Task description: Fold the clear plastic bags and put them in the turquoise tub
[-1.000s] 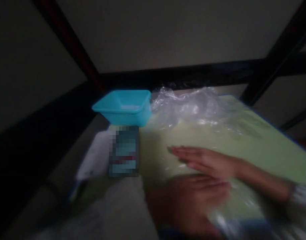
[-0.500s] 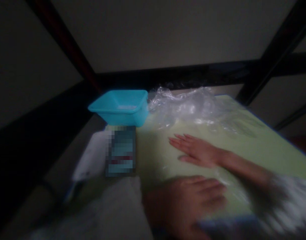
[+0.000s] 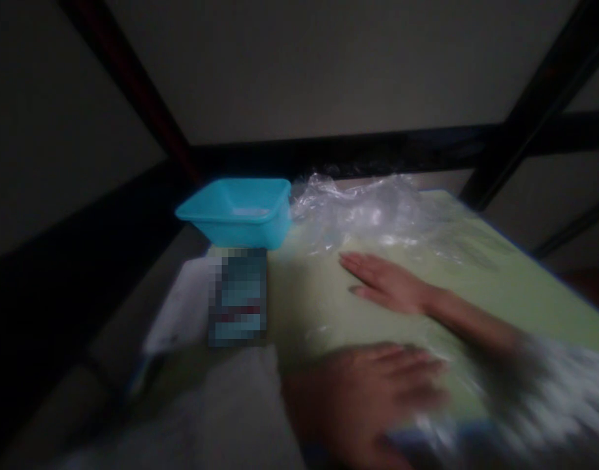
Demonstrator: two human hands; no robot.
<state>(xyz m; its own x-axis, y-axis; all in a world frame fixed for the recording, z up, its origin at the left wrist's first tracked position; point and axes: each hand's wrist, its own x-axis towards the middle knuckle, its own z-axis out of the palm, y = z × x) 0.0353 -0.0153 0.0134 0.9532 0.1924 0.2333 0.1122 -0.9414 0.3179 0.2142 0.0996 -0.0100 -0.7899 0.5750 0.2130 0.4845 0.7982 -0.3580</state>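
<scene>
A clear plastic sheet [image 3: 372, 212] lies over the yellow-green tabletop [image 3: 515, 281], bunched up in shiny folds at the back and flatter toward me. My right hand [image 3: 390, 284] reaches in from the right and rests flat on it, fingers stretched out and close together, just in front of the crumpled part. Nearer to me, my left hand [image 3: 362, 395] lies palm down with its fingers outstretched to the right, over the sheet by the table's front edge. It is somewhat blurred. Neither hand holds anything.
A turquoise plastic basin [image 3: 270, 228] stands at the back left; something pale lies inside it. In front of it is a dark rectangular item [image 3: 238, 297], pixelated, beside a white object [image 3: 181, 303] I cannot identify. Behind the table is a wall with a dark rail [image 3: 328, 153].
My right hand has slid a little away from me, and its fingers are now closer together. My left hand has shifted slightly to the right, still flat. The basin stays put.
</scene>
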